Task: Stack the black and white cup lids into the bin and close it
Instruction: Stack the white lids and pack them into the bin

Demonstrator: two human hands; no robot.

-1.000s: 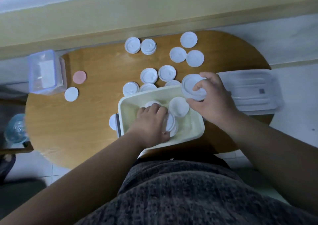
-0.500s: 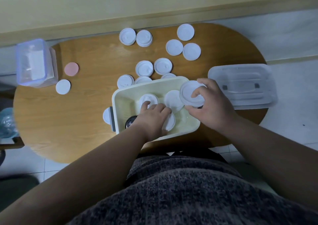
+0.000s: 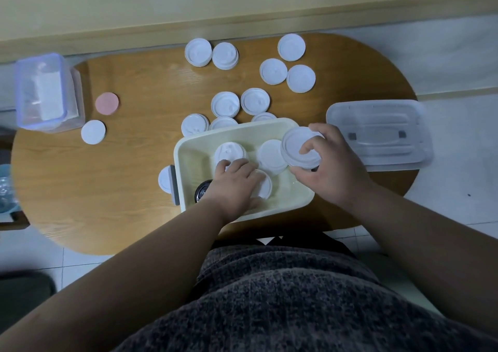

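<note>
A cream bin sits at the near edge of the wooden table. Inside it lie white cup lids and a black lid by its left wall. My left hand is down in the bin, pressed on a white lid. My right hand holds a small stack of white lids over the bin's right rim. The clear bin cover lies to the right. Several white lids lie scattered behind the bin.
A clear lidded box stands at the table's left end, with a pink disc and a white lid beside it. One white lid sits against the bin's left latch. A wall runs along the far edge.
My right hand has brought the stack of lids down and in over the bin's right rim. My left hand stays in the bin, shifted slightly left.
</note>
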